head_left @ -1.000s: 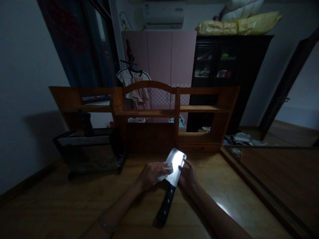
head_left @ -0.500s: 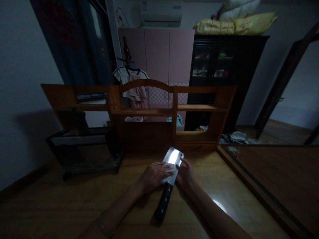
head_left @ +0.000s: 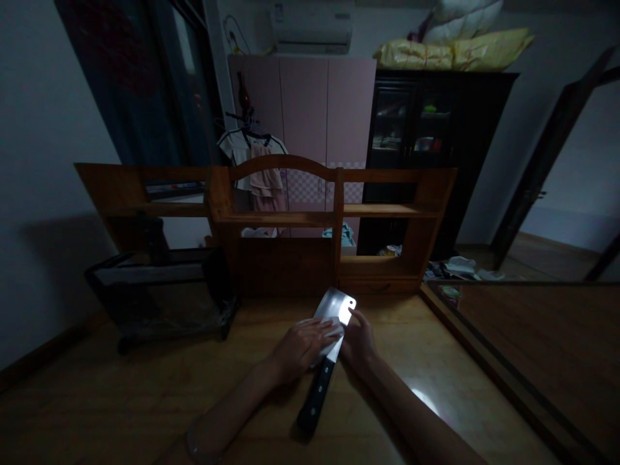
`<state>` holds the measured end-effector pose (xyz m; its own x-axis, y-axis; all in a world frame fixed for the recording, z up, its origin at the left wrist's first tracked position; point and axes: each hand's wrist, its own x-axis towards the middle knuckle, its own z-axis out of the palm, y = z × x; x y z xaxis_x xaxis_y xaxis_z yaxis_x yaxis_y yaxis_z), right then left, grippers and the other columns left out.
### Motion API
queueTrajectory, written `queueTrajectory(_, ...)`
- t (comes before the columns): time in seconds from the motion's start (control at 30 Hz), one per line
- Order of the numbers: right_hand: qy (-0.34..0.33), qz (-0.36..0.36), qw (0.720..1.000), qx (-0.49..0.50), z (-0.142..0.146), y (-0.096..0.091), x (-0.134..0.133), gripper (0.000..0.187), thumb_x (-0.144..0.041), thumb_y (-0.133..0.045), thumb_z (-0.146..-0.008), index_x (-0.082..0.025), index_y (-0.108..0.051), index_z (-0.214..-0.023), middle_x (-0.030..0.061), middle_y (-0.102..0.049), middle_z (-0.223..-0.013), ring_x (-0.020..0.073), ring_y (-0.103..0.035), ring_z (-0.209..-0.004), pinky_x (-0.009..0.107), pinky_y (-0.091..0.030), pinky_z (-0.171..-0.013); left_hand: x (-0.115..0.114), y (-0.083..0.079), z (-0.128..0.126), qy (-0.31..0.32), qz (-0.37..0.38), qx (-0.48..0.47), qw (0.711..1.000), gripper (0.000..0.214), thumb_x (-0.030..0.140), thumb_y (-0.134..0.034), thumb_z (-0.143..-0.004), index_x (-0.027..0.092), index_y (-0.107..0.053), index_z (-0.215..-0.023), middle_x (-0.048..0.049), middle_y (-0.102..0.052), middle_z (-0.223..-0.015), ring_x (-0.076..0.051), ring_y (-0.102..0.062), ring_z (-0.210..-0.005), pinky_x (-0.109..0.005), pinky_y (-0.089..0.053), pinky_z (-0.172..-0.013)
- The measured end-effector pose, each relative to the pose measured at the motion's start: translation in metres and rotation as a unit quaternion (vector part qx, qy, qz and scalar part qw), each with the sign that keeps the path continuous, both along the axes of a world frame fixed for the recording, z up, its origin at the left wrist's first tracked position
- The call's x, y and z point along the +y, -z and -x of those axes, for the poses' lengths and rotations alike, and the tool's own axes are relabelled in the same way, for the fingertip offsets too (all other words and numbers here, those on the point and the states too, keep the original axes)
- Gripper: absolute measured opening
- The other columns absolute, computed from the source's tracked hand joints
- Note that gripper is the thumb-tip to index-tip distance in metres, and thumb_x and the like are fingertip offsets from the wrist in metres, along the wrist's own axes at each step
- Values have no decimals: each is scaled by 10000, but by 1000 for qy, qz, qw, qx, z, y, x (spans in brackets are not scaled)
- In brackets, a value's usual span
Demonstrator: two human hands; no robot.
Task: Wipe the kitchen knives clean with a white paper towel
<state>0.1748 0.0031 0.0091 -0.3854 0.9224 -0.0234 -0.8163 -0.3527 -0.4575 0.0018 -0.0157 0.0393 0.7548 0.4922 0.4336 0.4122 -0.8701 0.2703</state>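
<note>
A cleaver with a broad shiny blade and a black riveted handle is held tilted above the wooden tabletop, its handle pointing towards me. My left hand presses a white cloth or tissue flat against the blade, fingers together over it. On the other side, my right hand grips the blade along its right edge, near the hole in the corner. The fingers behind the blade are hidden. Neither hand touches the handle.
A wooden shelf unit stands along the table's back. At the left is a dark-framed, clear-sided holder with a dark object upright in it. A raised wooden edge runs along the right, and light reflects off the tabletop.
My left hand and the white cloth have shifted slightly over the blade. The bright reflection on the blade has moved towards the hole. My right hand keeps its grip.
</note>
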Motion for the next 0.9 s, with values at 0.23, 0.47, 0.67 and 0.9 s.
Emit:
queueTrajectory(0.23, -2, 5, 1000, -23, -1, 1, 2, 268, -374, -505, -770, -138, -627, -804, 83, -677, -671, 244, -654, -671, 375, -513, -644, 5, 6, -1, 29, 50, -38, 998, 436, 202, -202, -965, 271, -531, -1242, 18, -481, -1345, -141, -399, -1264, -361, -270, -1082)
queueTrajectory(0.47, -4, -7, 1000, -27, 0, 2, 3, 278, -403, -508, -762, -150, -622, -788, 87, -682, -696, 244, -656, -685, 378, -515, -648, 6, 6, 0, 14, 90, -71, 993, 436, 216, -215, -959, 283, -578, -1193, 35, -511, -1315, -157, -414, -1254, -363, -283, -1069)
queueTrajectory(0.67, 9, 4, 1000, -28, -1, -2, -1, 304, -399, -496, -776, -137, -623, -865, 96, -688, -749, 249, -655, -723, 380, -517, -661, 11, 9, 4, -10, 123, -123, 985, 443, 253, -227, -956, 269, -641, -1112, 29, -551, -1273, -166, -447, -1227, -360, -298, -1064)
queueTrajectory(0.9, 9, 1, 1000, -23, 1, -4, -2, 298, -399, -507, -773, -136, -618, -861, 92, -685, -740, 251, -655, -729, 385, -518, -670, 10, 9, 4, -17, 144, -138, 980, 477, 276, -197, -954, 264, -653, -1092, 32, -585, -1230, -175, -450, -1225, -390, -293, -1073)
